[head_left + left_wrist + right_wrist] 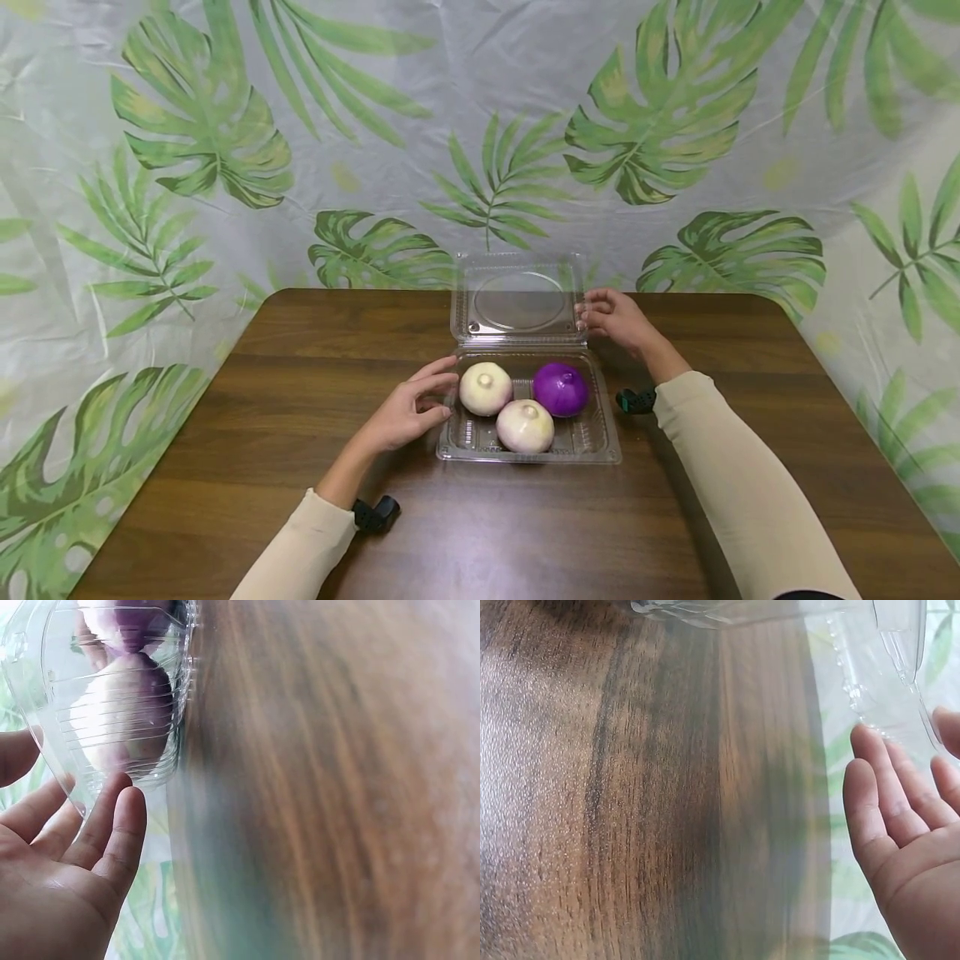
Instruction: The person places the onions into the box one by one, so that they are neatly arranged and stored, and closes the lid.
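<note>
A clear plastic clamshell container (480, 451) sits on the table, its lid (517, 321) raised at the back. Inside lie two pale onions (486, 390) and one glossy purple onion (561, 390). Seen from the side in the left wrist view, a pale onion (120, 712) is purple toward its underside. My left hand (405, 412) is at the container's left wall, fingers extended and thumb at the rim. At the lid's right edge is my right hand (617, 321), its fingers loosely straight and thumb on the edge's other side.
The brown wooden table (322, 400) has rounded far corners. Behind it hangs a pale sheet (480, 100) printed with green leaves. Dark cameras are strapped at both wrists, the left one (377, 514) close over the tabletop.
</note>
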The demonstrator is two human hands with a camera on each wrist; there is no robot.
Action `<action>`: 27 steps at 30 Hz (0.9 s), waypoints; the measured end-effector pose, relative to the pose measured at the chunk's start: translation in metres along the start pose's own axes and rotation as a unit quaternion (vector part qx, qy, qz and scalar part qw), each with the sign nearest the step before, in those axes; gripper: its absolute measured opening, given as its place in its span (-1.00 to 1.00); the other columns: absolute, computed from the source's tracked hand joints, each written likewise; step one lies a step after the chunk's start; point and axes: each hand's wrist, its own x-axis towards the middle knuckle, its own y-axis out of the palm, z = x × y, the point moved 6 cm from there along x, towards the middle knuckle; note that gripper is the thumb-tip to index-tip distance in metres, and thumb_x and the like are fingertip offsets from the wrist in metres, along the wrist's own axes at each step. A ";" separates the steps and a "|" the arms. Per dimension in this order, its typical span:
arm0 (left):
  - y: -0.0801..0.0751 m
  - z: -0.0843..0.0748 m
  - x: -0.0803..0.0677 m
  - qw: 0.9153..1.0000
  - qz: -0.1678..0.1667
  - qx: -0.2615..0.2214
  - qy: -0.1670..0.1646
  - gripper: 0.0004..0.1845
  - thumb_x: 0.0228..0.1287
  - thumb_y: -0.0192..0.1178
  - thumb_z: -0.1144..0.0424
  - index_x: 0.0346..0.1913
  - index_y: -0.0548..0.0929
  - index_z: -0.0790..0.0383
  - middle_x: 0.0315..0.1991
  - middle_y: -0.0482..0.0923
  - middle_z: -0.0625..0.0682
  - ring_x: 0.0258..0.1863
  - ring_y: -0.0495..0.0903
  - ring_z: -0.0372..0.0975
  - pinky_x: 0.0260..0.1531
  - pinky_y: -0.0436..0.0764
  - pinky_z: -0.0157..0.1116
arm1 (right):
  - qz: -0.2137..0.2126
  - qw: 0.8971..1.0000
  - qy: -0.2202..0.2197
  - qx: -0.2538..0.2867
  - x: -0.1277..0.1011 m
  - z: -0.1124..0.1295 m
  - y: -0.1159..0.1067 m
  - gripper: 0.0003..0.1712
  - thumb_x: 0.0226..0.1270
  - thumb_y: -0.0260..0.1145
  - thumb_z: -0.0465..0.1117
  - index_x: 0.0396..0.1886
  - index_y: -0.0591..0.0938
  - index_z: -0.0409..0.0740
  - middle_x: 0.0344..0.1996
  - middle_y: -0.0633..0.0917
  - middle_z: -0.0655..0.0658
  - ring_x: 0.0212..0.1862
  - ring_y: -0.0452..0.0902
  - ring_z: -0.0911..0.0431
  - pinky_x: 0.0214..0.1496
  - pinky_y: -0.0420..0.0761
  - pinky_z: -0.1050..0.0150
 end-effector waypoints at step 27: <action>-0.001 -0.001 0.000 1.000 -0.002 0.010 -0.005 -0.45 0.19 0.17 0.56 0.29 0.46 0.53 0.53 0.16 0.24 0.24 0.52 0.19 0.05 0.61 -0.35 | -0.023 0.999 -0.029 0.010 -0.007 0.007 -0.001 -0.65 0.49 0.13 -0.34 0.13 0.29 -0.39 0.35 0.42 -0.46 -0.17 0.65 0.36 -0.09 0.62 0.44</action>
